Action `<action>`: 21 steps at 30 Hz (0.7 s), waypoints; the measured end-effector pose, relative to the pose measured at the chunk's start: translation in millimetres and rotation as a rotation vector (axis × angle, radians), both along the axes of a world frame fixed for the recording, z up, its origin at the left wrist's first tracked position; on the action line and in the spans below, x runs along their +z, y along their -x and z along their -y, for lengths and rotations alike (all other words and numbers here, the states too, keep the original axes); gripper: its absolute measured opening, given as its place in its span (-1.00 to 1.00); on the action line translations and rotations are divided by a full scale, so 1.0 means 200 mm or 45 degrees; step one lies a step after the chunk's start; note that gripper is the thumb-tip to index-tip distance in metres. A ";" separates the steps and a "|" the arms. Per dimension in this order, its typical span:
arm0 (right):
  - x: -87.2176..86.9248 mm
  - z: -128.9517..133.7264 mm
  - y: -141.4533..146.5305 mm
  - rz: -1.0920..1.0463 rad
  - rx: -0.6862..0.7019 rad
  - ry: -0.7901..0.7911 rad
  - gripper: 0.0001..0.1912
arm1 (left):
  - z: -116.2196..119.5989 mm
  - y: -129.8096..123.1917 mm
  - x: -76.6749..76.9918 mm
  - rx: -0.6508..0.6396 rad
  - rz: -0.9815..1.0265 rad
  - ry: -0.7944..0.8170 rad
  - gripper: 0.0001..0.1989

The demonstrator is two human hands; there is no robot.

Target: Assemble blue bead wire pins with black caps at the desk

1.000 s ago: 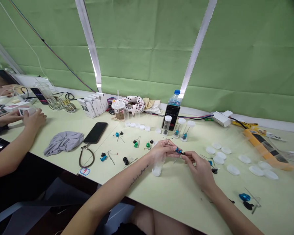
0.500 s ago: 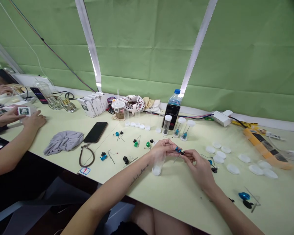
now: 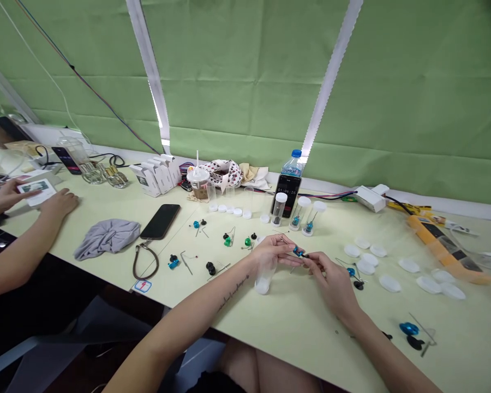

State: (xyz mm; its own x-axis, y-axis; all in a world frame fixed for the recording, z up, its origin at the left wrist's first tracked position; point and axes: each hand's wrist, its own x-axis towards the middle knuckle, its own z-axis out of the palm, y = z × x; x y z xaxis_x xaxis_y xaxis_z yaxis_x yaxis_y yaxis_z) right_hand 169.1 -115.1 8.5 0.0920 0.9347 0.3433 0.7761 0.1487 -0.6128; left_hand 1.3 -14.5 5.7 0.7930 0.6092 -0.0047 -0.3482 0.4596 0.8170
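Observation:
My left hand [image 3: 272, 250] and my right hand [image 3: 332, 278] meet over the pale green table [image 3: 294, 322], both pinching one small blue and black part [image 3: 299, 252] between the fingertips. A clear plastic tube [image 3: 264, 278] with a white end lies under my left palm. Just right of my right hand lie another blue piece and a black piece [image 3: 354, 277] with thin metal pins.
Three capped clear tubes [image 3: 297, 213] stand before a phone showing a timer [image 3: 287, 192]. White lids [image 3: 393, 270] lie to the right, small green, blue and black parts [image 3: 228, 240] to the left, with a black phone [image 3: 160, 221] and grey cloth [image 3: 106, 238]. Another person's hands [image 3: 57, 203] work at far left.
My hands stay together on the small part with only slight finger shifts. The person at the left has lowered a card flat and moved their hands.

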 end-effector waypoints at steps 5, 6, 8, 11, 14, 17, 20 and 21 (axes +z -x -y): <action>0.00 0.00 0.00 -0.023 0.016 0.002 -0.65 | 0.00 -0.01 0.00 0.014 0.004 -0.013 -0.66; 0.00 0.00 0.00 -0.031 0.016 0.006 -0.65 | 0.00 -0.01 0.00 0.027 0.006 -0.014 -0.66; 0.00 -0.01 0.00 -0.046 -0.002 0.004 -0.67 | 0.00 -0.01 0.01 0.067 0.004 -0.005 -0.66; 0.00 -0.01 0.00 -0.056 -0.028 -0.028 -0.66 | 0.00 0.00 0.01 0.117 -0.010 0.024 -0.68; 0.00 -0.01 0.00 -0.030 -0.032 -0.081 -0.65 | -0.01 0.00 0.01 0.088 -0.002 0.022 -0.68; 0.00 -0.01 0.00 0.015 -0.031 -0.111 -0.66 | -0.01 0.01 0.00 0.034 -0.003 -0.002 -0.67; -0.01 -0.01 0.00 0.033 -0.014 -0.116 -0.67 | -0.01 0.00 0.00 0.023 -0.010 -0.008 -0.67; -0.01 -0.01 0.00 0.036 -0.010 -0.113 -0.67 | -0.01 0.00 0.00 0.020 -0.009 -0.007 -0.67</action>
